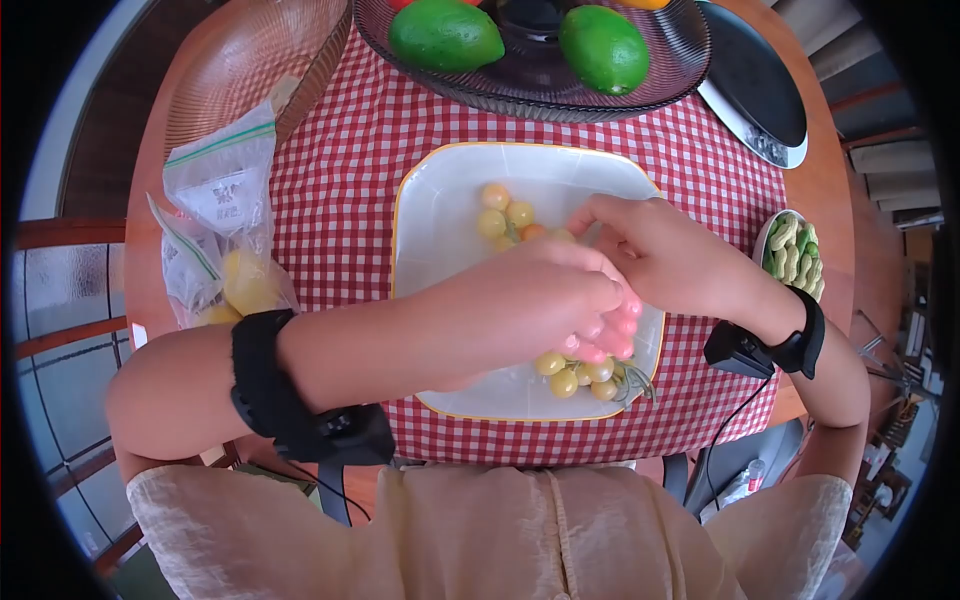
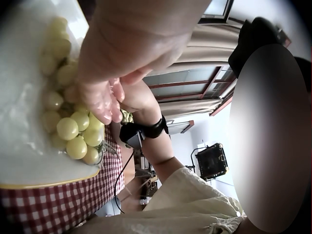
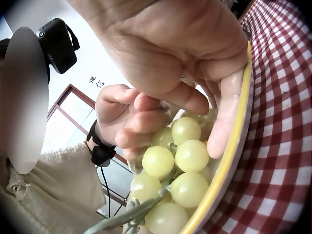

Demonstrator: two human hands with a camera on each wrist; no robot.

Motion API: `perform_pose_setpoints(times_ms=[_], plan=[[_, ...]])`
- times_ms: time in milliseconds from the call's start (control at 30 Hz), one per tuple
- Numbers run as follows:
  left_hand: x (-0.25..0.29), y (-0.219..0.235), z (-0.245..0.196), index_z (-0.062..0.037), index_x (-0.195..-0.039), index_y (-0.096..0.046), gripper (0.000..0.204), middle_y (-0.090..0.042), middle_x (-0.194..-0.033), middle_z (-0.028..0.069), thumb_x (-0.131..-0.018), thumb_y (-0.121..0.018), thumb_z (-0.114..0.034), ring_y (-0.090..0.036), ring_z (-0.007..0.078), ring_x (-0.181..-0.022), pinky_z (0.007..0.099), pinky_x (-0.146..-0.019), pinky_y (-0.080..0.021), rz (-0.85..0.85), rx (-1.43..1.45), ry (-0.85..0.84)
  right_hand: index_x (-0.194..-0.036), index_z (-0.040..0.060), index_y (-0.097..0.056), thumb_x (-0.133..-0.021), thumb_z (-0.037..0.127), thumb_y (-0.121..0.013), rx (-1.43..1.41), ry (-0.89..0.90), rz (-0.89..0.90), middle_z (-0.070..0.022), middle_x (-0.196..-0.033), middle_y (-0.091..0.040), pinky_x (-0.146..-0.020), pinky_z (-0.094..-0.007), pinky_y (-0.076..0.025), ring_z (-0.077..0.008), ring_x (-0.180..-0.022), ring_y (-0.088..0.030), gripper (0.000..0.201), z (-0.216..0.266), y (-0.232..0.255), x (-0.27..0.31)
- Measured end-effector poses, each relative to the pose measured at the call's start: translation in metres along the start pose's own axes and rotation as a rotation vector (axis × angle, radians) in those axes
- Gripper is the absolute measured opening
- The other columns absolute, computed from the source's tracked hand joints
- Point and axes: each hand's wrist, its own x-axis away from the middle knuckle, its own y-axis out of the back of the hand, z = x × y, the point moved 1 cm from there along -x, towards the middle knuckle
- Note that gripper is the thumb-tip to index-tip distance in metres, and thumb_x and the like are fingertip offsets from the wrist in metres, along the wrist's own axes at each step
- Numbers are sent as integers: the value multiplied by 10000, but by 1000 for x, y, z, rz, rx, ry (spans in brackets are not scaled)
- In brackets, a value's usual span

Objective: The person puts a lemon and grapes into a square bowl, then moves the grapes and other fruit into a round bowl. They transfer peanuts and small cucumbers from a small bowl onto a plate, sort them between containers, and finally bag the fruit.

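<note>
A bunch of wet, pale yellow-green grapes lies in a white square dish with a yellow rim. My left hand hangs over the middle of the bunch, its wet fingers loosely bent and close against the grapes. From the right, my right hand reaches over the dish, overlapping the left in the head view. In the right wrist view, its thumb and a fairly straight finger point down at the grapes, spread apart. The green stem trails at the near right corner of the dish.
A ribbed glass bowl with green fruits stands at the back. To the left are a ribbed basket and a zip bag by yellow fruit. At right sit a dark plate and a bowl of peanut-shaped pods.
</note>
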Motion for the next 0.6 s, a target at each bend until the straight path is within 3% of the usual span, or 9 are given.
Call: perform_pose_setpoints(times_ms=[67, 133, 200, 300, 367, 433, 467, 533, 600], plan=[[-5, 0, -3, 21, -1016, -580, 250, -620, -1022, 136, -975, -395, -143, -653, 209, -890, 304, -803, -530, -80, -110, -69, -1138, -27, -529, -850, -10, -533, -33, 53, 12, -94, -762, -658, -572, -273, -513, -156, -627, -646, 289, 4, 0, -1], [-3, 3, -7, 16, -1029, -571, 230, -608, -1018, 129, -973, -396, -122, -646, 197, -874, 293, -799, -523, -127, -188, -56, -1141, -26, -524, -859, 8, -550, -115, -100, 74, -110, -784, -669, -561, -280, -511, -159, -614, -646, 285, 9, 2, 3], [1, 6, -7, 10, -1041, -561, 212, -596, -1013, 122, -971, -396, -102, -638, 185, -858, 283, -795, -517, -173, -267, -43, -1117, -21, -544, -872, 40, -557, -74, -78, 42, -112, -783, -670, -563, -288, -510, -161, -617, -647, 253, 10, 0, 4], [9, 15, 6, 4, -1037, -534, 142, -559, -1000, 97, -948, -433, -45, -616, 167, -835, 276, -785, -511, -252, -444, -169, -1043, -21, -585, -895, 104, -566, 19, -18, 37, -112, -778, -669, -558, -298, -507, -166, -613, -644, 195, 6, -2, 2], [14, 20, 19, -4, -1017, -507, 119, -522, -981, 85, -905, -478, 24, -593, 166, -841, 280, -766, -511, -348, -773, -532, -994, -26, -605, -905, 136, -568, 72, 18, 65, -110, -773, -668, -552, -301, -504, -169, -608, -642, 188, -2, -5, -1], [24, 18, 21, -6, -1007, -500, 132, -508, -961, 90, -886, -488, 45, -586, 178, -866, 286, -772, -508, -385, -856, -583, -901, -29, -629, -926, 205, -565, 209, 232, 15, -100, -726, -656, -532, -292, -497, -163, -593, -635, 243, -2, -9, -7], [29, 18, 21, -8, -998, -492, 149, -494, -942, 95, -868, -499, 66, -579, 191, -892, 292, -778, -504, -423, -940, -633, -901, -29, -629, -926, 205, -565, 209, 231, 17, -100, -726, -656, -532, -292, -497, -163, -593, -635, 243, 1, -8, -8], [37, 17, 24, -9, -998, -492, 170, -491, -934, 110, -850, -503, 74, -573, 225, -890, 309, -774, -499, -450, -999, -617, -858, -26, -626, -936, 238, -565, 83, -136, 226, -88, -677, -642, -531, -285, -492, -151, -585, -631, 282, 17, -6, -12], [41, 19, 25, -10, -998, -492, 191, -487, -927, 124, -832, -508, 83, -567, 259, -888, 326, -769, -493, -473, -1058, -601, -847, -22, -626, -939, 256, -564, 47, -188, 239, -80, -658, -635, -528, -280, -490, -141, -576, -626, 300, 20, -9, -15]])
